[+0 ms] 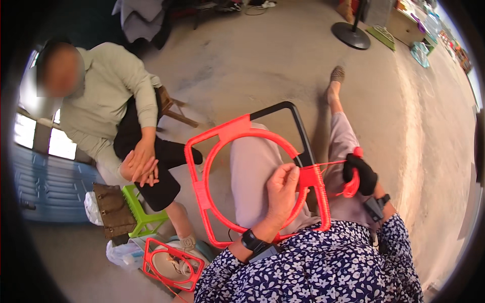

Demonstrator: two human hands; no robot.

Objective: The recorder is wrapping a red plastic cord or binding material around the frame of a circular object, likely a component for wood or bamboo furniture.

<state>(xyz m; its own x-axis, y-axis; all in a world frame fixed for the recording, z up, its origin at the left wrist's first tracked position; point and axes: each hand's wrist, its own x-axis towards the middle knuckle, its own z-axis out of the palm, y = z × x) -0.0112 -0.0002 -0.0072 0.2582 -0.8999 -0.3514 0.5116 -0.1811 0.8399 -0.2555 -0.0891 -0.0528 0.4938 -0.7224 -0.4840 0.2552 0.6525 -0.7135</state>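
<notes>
A square frame with a ring inside it (pixel 188 157) lies tilted across my lap. Red cord is wound tightly over most of it, while its upper right corner shows bare black. At the right side, where ring and frame meet, my left hand (pixel 283 189) pinches the frame between thumb and fingers. My right hand (pixel 359 174), in a black glove, is closed around a hank of red cord (pixel 351 186). A thin strand runs taut from the frame's right side to that hand.
A smaller red-wrapped frame (pixel 146 260) lies on a container at lower left. Beside it are a green stool (pixel 132 202), a brown bag (pixel 112 209) and a seated person (pixel 108 96) with hands on a knee. A round black stand base (pixel 350 36) stands farther off.
</notes>
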